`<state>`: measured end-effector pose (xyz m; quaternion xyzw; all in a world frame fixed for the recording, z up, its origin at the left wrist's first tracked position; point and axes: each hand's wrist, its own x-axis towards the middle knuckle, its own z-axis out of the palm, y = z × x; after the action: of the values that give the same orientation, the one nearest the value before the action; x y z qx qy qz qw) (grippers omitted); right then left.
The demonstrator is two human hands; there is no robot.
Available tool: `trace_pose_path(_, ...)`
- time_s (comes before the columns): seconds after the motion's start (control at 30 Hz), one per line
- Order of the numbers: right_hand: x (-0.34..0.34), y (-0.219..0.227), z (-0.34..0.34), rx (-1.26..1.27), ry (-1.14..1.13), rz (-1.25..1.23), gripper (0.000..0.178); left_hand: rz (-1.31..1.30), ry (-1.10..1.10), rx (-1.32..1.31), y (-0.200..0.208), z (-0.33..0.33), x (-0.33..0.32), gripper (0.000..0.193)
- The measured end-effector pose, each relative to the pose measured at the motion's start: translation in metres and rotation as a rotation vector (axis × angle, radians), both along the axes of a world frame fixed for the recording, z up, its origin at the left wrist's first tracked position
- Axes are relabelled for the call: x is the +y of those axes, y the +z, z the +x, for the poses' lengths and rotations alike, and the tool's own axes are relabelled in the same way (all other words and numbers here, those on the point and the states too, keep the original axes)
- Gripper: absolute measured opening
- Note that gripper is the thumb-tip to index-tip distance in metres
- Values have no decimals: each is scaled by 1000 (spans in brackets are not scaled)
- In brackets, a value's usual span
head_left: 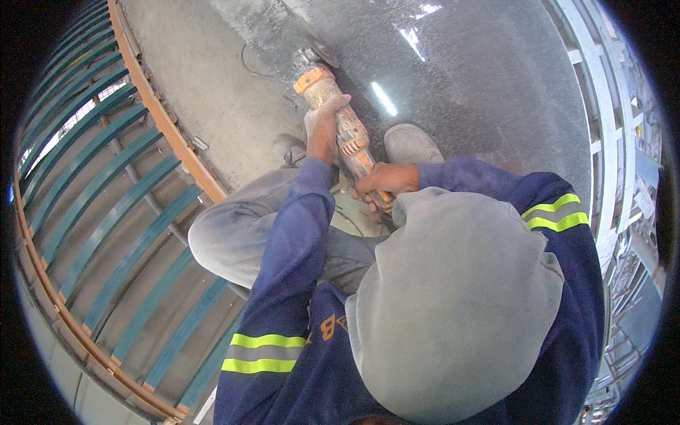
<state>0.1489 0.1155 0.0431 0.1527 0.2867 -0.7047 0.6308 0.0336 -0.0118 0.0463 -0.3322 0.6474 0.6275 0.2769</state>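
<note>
An orange angle grinder [350, 140] points away from me, its disc [323, 52] against a dark polished stone slab [489, 92]. My left hand [322, 119], dusted grey, is wrapped around the front of the grinder's body just behind the head. My right hand [383, 181] grips the rear handle, close to my chest. Both arms are in blue sleeves with yellow reflective bands. A grey cloth hood [453, 304] fills the lower right and hides the end of the handle.
I crouch on the slab with a bent knee in grey trousers [227, 237] and dusty shoes [411, 144] beside the tool. Pale dust covers the slab's left part [205, 85]. Teal slats in an orange frame [106, 212] lie left. A white metal rack [602, 85] runs along the right.
</note>
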Motion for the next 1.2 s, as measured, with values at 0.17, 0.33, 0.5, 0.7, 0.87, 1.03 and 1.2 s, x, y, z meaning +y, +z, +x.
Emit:
trace_pose_path(0.17,0,-6,2,32,34,-51,13,29,1,-18,9,2,2,33)
trace_pose_path(0.33,-4,-11,4,5,5,-20,12,11,22,0,2,1,2,33)
trace_pose_path(0.5,-6,-15,2,-133,-110,-54,11,29,-25,-8,-5,-8,-1,35)
trace_pose_path(0.7,-5,-28,-8,-189,-137,-134,14,14,16,21,-33,-22,-10,34)
trace_pose_path(0.87,-4,-26,-6,-204,-125,-123,17,11,16,32,-20,-19,-2,36)
trace_pose_path(1.03,0,-2,-1,-124,-81,-34,16,31,17,14,-10,-3,-3,34)
trace_pose_path(1.2,2,-5,1,-36,-27,-82,16,44,12,7,-2,3,-1,31)
